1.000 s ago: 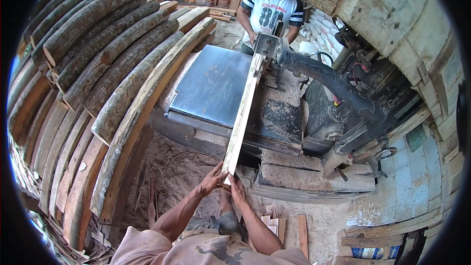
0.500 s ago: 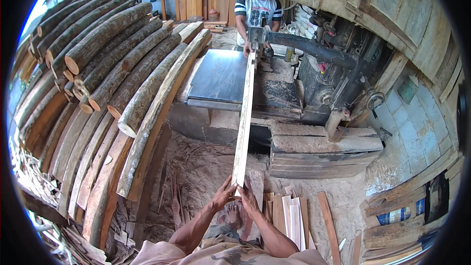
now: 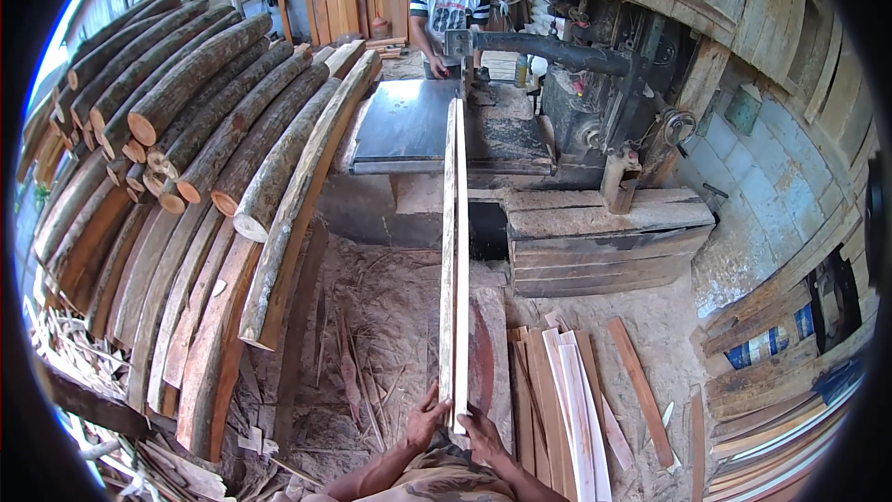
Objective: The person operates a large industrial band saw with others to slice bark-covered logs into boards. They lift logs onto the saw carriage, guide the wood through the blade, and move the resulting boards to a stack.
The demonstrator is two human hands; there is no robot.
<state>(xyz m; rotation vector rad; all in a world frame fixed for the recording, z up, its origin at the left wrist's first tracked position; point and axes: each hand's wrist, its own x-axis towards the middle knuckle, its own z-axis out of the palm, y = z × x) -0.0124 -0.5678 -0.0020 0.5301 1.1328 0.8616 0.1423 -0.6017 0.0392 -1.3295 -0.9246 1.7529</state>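
Two long, narrow wooden strips (image 3: pixel 449 279) lie side by side and run from my hands to the saw table (image 3: pixel 400 138). The left strip has a rough, stained face, and the right one shows a pale, fresh edge. A thin dark gap parts them along much of their length. My left hand (image 3: pixel 425 422) is closed on the near end from the left, thumb up. Closed on the same end from the right is my right hand (image 3: pixel 482 438). The far ends rest on the table close to the band saw blade guide (image 3: pixel 458 43).
A co-worker (image 3: pixel 450 14) stands behind the saw, one hand low by the table. Stacked logs (image 3: pixel 269 172) fill the left side. Cut boards (image 3: pixel 578 409) lie on the dusty floor at my right. A wooden box-like base (image 3: pixel 613 251) stands below the machine.
My hands have come back toward me, drawing the wood away from the blade. It now shows as two strips. The co-worker's hand has left the far end, and the view has shifted.
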